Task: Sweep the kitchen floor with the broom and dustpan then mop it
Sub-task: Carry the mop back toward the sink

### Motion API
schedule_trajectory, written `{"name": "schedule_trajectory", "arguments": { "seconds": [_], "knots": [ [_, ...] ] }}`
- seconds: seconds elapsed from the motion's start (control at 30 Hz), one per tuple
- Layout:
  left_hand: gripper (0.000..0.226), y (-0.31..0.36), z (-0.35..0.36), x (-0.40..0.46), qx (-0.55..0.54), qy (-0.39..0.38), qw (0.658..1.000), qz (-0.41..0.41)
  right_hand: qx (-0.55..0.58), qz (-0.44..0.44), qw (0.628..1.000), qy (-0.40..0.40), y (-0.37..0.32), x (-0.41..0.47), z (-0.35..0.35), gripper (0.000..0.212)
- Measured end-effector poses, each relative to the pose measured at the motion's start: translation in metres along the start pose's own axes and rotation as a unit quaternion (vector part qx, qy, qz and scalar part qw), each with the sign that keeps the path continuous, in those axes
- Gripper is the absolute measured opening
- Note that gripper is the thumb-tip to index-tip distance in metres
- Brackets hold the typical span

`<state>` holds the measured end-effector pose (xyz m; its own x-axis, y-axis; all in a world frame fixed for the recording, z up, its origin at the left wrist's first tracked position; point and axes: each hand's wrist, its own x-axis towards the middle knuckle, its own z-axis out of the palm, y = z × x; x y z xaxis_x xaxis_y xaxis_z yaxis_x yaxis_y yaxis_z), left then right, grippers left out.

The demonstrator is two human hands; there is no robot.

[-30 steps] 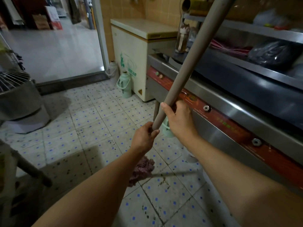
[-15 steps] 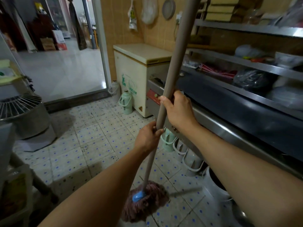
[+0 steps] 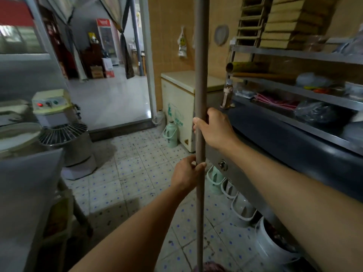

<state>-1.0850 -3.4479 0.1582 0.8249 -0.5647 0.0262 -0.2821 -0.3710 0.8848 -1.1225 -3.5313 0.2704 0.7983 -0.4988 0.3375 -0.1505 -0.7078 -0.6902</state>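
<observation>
Gripping mop handle with both hands: right hand wrapped high, left hand wrapped below. Handle now swung upright, mop head dragged close beneath us on tiled floor; we're judging mopping under way.

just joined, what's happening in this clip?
A person is mopping a kitchen floor. Both hands grip the mop handle, which stands nearly upright: the right hand higher up, the left hand below it. The reddish mop head sits on the tiled floor at the bottom edge of the view, near the person's feet. Dark specks still dot the tiles. A steel counter runs along the right, and a mixer stands on the left.
</observation>
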Motion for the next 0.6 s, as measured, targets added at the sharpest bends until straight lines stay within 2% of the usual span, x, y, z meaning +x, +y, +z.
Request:
{"name": "schedule_trajectory", "arguments": {
  "seconds": [0.13, 0.37, 0.6],
  "knots": [
    [0.021, 0.011, 0.001, -0.028, -0.013, 0.040, 0.998, -0.043, 0.011, -0.062, 0.997, -0.049, -0.004, -0.009, -0.010, 0.015],
    [0.021, 0.019, 0.002, -0.082, -0.036, 0.120, 0.986, -0.111, 0.053, -0.161, 0.975, -0.141, -0.016, -0.035, -0.015, 0.028],
    [0.031, 0.034, -0.015, -0.145, -0.052, 0.213, 0.961, -0.168, 0.092, -0.260, 0.935, -0.223, -0.055, -0.069, -0.018, 0.019]
  ]
}}
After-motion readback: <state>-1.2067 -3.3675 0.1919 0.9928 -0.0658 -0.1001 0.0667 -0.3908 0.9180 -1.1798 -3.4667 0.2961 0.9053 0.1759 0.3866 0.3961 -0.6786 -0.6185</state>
